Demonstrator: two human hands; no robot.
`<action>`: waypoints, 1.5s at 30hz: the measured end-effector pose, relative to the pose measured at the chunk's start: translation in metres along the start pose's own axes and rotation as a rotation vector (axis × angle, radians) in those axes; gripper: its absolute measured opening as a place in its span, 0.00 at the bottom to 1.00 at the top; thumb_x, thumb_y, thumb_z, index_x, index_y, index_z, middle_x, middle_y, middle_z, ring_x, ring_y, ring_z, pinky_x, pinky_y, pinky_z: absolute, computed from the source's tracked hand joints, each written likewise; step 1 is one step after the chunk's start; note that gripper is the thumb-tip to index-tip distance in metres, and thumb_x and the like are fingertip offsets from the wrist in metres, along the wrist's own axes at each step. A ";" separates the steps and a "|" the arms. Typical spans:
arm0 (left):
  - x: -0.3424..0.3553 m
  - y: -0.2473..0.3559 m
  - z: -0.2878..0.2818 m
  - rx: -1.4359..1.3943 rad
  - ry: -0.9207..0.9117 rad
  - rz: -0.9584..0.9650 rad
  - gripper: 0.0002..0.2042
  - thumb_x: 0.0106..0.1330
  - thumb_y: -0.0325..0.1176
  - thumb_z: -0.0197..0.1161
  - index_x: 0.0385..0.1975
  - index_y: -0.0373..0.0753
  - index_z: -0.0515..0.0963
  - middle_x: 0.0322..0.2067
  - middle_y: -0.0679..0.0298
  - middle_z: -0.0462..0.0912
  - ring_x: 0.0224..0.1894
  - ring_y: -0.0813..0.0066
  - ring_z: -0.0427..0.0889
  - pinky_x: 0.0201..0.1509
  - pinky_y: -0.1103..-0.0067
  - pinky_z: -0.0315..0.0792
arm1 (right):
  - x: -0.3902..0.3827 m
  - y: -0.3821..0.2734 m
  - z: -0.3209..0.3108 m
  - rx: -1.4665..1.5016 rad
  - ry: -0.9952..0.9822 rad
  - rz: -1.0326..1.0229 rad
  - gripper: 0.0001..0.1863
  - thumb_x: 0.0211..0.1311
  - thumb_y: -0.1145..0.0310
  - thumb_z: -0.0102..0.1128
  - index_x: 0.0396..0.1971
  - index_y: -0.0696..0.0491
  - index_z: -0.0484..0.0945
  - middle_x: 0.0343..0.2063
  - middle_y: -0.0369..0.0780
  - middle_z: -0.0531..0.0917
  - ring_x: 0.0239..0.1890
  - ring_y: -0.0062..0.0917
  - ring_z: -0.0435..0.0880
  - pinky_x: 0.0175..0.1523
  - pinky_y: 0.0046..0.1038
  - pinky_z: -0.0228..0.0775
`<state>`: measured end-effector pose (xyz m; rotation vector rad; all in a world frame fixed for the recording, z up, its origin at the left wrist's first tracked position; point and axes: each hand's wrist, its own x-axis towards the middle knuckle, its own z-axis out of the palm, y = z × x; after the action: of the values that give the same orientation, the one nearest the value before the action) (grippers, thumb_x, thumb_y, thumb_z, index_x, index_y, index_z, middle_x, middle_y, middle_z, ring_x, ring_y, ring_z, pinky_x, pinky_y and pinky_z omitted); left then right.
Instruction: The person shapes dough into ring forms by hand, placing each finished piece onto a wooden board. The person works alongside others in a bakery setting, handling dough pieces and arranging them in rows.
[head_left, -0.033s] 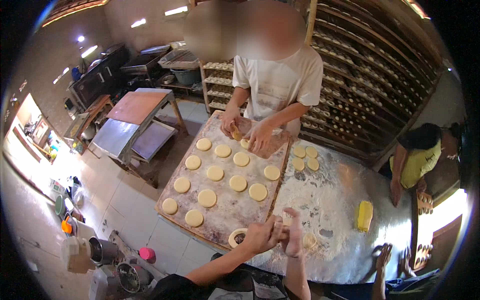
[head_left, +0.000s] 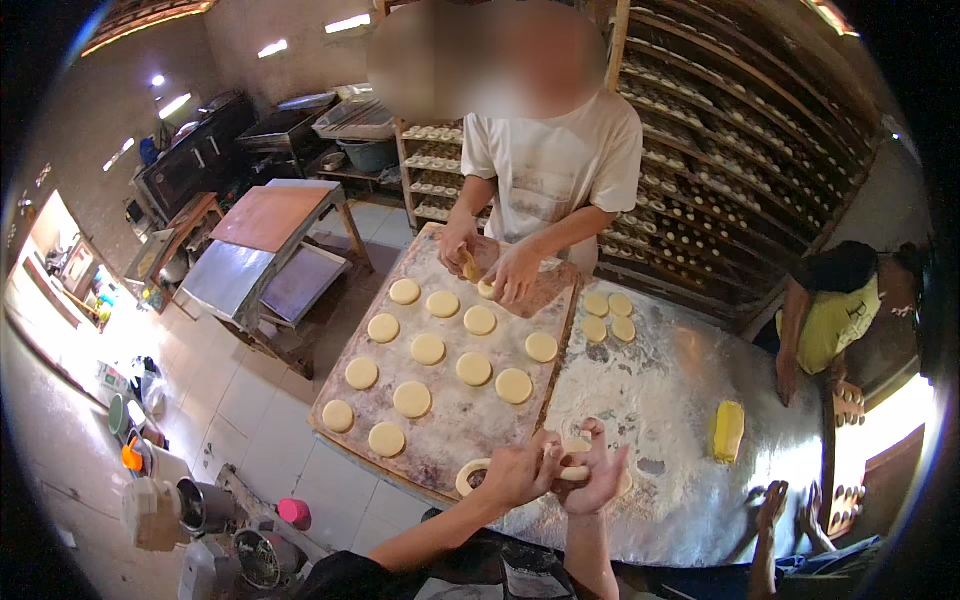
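- At the lower middle of my head view, a pale dough ring [head_left: 574, 473] is held between the two hands, over the near part of the floured metal table [head_left: 690, 515].
- On the left hand [head_left: 515, 474], I see the grip drawn together, fingers bent, the tips closed on the ring's left side.
- On the right hand [head_left: 600, 482], I see the grip wide open, fingers spread and pointing up; the ring lies against it, though I cannot tell how far it loops around the fingers.
- Just left of the left hand, I see a second ring of dough [head_left: 464, 478] at the near edge of the wooden board [head_left: 450, 432], partly covered by that hand.
- Beyond it, flat dough rounds [head_left: 412, 399] lie spaced apart across the board.
- To the board's right, I count four smaller dough discs [head_left: 594, 329] grouped on the table, near a patch of flour [head_left: 605, 385].
- Farther right, a yellow block [head_left: 728, 432] rests on the metal.
- Across the board from me, a co-worker [head_left: 550, 165] in a whitish shirt holds a piece of dough [head_left: 470, 266].
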<state>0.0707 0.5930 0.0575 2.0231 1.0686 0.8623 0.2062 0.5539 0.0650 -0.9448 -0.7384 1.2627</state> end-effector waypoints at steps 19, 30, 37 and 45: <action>0.053 -0.040 -0.038 -0.092 -0.035 -0.361 0.21 0.75 0.51 0.47 0.54 0.38 0.67 0.26 0.37 0.80 0.32 0.32 0.79 0.36 0.49 0.71 | 0.071 0.049 -0.010 0.081 -0.190 0.202 0.34 0.73 0.40 0.42 0.68 0.48 0.58 0.48 0.42 0.77 0.37 0.31 0.83 0.37 0.30 0.77; 0.036 -0.114 -0.049 0.549 -0.188 -0.298 0.32 0.64 0.47 0.63 0.65 0.39 0.62 0.49 0.46 0.75 0.53 0.45 0.74 0.50 0.51 0.70 | 0.086 0.085 0.011 -1.304 -0.043 -0.012 0.42 0.56 0.62 0.66 0.68 0.51 0.53 0.57 0.56 0.72 0.59 0.53 0.73 0.63 0.48 0.66; 0.033 -0.125 -0.061 0.524 -0.115 -0.321 0.35 0.60 0.43 0.68 0.66 0.37 0.63 0.56 0.43 0.71 0.56 0.43 0.72 0.58 0.53 0.69 | 0.096 0.074 0.019 -1.322 -0.010 0.042 0.37 0.56 0.62 0.66 0.65 0.52 0.60 0.56 0.54 0.74 0.59 0.53 0.72 0.62 0.51 0.65; 0.012 -0.170 -0.126 0.912 0.282 -0.229 0.12 0.65 0.34 0.59 0.42 0.33 0.73 0.44 0.44 0.77 0.52 0.44 0.74 0.55 0.55 0.69 | 0.162 0.086 0.038 -1.811 -0.037 0.038 0.28 0.64 0.50 0.58 0.58 0.52 0.72 0.50 0.49 0.80 0.49 0.45 0.82 0.56 0.48 0.72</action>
<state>-0.0943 0.7091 -0.0070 2.4334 2.0872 0.5888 0.1628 0.7239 -0.0018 -2.3028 -1.9401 0.3169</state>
